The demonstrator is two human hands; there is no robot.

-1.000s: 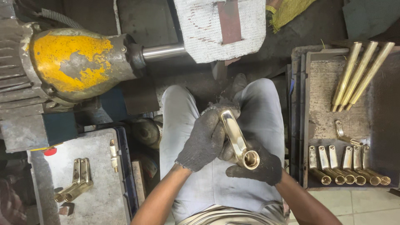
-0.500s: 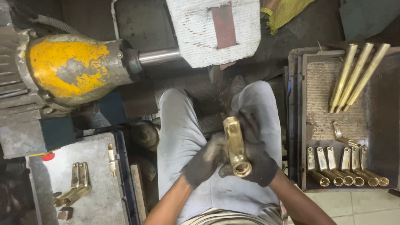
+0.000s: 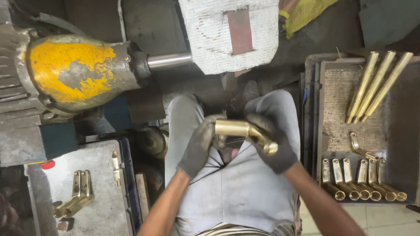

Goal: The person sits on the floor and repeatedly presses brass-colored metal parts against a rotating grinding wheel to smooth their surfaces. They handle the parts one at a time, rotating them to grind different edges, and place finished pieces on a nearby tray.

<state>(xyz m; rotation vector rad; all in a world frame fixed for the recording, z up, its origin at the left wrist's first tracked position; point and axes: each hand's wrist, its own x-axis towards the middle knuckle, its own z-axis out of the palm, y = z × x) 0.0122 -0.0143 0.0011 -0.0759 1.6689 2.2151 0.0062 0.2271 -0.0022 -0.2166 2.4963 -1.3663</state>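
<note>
A shiny brass pipe fitting [image 3: 243, 131] lies almost level above my lap, its round open end toward the right. My left hand [image 3: 199, 146], in a dark glove, grips its left end. My right hand [image 3: 271, 144], also gloved, wraps under and around the right end. Both hands are over my grey trousers [image 3: 236, 192], just in front of the white cloth buffing wheel [image 3: 229, 32].
A yellow motor housing [image 3: 78, 74] with a steel shaft [image 3: 168, 61] drives the wheel. A dark tray [image 3: 332, 109] on the right holds three long brass rods [image 3: 376, 85] and a row of several brass fittings [image 3: 361, 179]. A grey tray [image 3: 100, 205] on the left holds two brass pieces [image 3: 76, 199].
The brass fitting has swung from pointing toward me to lying almost level across my lap. My right hand shifted up along its right end, and the view moved slightly.
</note>
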